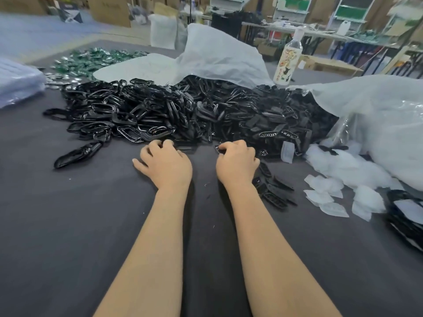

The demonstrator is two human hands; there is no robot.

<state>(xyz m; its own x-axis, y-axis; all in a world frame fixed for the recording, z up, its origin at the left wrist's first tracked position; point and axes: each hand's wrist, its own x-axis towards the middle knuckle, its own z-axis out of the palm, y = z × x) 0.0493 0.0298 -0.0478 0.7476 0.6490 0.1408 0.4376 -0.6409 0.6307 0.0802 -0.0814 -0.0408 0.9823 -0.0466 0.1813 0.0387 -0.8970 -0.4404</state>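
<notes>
Hundreds of glossy black plastic frames and clips (183, 110) lie heaped mid-worktop, and by my judgement they are barely sorted: only a few black slotted pieces (273, 189) sit apart by the right wrist. At the heap's near edge the right hand (235, 162) pinches a small black piece (219, 149) in its fingers. The left hand (164, 165) curls beside it, and I cannot tell whether it grips anything. The dark grey worktop (68, 225) leaves open room toward the body, while white plastic sacks (377, 124) crowd the right.

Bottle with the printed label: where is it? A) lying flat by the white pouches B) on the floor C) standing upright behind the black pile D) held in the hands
C: the bottle stands upright on the table just behind the pile of black parts, by the white sheeting.
</notes>
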